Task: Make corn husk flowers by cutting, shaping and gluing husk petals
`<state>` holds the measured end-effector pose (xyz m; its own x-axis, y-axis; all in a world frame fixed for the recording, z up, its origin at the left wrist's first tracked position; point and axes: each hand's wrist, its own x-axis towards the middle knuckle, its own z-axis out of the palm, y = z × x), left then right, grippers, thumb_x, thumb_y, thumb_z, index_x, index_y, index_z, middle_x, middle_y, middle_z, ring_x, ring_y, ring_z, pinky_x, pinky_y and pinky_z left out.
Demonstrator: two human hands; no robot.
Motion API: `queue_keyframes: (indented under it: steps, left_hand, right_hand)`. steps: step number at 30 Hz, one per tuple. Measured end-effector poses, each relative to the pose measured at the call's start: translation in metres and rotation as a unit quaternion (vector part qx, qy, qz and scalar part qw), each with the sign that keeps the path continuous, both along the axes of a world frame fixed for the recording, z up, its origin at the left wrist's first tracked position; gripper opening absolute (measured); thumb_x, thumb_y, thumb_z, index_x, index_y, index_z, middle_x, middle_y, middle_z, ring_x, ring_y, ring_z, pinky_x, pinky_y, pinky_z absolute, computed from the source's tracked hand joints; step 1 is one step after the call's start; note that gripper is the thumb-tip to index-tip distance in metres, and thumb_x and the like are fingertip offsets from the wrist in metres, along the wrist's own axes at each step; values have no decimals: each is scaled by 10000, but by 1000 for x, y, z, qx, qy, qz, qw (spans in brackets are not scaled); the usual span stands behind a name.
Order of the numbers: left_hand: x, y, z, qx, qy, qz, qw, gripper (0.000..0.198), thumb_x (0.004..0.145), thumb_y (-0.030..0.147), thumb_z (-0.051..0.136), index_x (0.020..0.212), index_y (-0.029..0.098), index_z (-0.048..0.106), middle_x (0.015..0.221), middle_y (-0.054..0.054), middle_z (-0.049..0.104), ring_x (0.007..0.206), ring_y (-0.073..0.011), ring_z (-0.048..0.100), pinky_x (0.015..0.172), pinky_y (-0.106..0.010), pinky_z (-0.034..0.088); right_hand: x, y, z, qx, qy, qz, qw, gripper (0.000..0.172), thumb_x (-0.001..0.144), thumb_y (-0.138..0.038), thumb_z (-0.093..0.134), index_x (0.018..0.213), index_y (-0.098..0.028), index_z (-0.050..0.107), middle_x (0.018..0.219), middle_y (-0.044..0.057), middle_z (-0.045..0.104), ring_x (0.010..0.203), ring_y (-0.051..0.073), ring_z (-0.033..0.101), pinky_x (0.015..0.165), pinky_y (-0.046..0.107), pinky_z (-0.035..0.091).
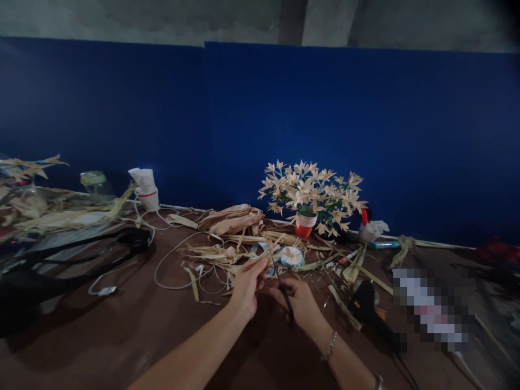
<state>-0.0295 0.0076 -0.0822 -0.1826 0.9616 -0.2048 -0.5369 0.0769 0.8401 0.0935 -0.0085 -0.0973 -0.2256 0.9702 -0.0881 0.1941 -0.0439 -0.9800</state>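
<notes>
My left hand (247,287) is closed on a pale strip of dried corn husk (265,255), its fingers pointing away from me. Close beside it, my right hand (299,300) grips dark-handled scissors (288,304), with the blades pointing up toward the husk. Whether the blades touch the strip I cannot tell. Just beyond both hands lie a roll with a light-blue edge (291,257) and scattered husk pieces (215,253). A pot (304,225), orange and white, stands further back with many cream husk flowers (304,187) on green stems.
A black glue gun (368,303) lies to the right, near a turquoise object (384,245). White cables (156,271) loop across the brown table at left, near a black strap-like object (81,246). A paper-filled cup (147,196) and a jar (97,187) stand before the blue partition (162,124).
</notes>
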Motion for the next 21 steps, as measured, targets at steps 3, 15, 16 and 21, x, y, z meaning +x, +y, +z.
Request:
queue_keyframes:
  steps: [3,15,16,21]
  left_hand:
    - [-1,2,1,1,1,8,1000,217,528,274,733,647,120,638,518,28,542,420,-31,393,363,-146,200]
    - [-17,16,2,-11,-47,34,998,198,495,196,730,668,137,652,556,13,617,441,-54,491,384,-155,297]
    - [-21,19,3,-3,-51,44,998,197,496,180,726,671,137,650,573,6,628,455,-59,506,390,-155,313]
    - [-38,31,2,36,-46,93,994,175,501,168,717,653,128,640,573,-5,631,501,-83,549,390,-149,343]
  right_hand:
    - [-1,0,3,-3,-18,-2,1000,333,610,-445,642,715,-135,578,404,-70,444,332,66,383,303,168,313]
    - [30,5,23,-33,25,18,999,292,609,-416,658,720,-161,567,454,-48,535,369,79,470,343,173,357]
    - [37,6,26,-31,34,23,999,289,627,-415,646,734,-160,566,448,-48,535,375,80,477,357,172,362]
    - [59,9,37,-27,42,26,998,288,674,-416,609,770,-150,558,463,-49,543,372,67,468,363,157,342]
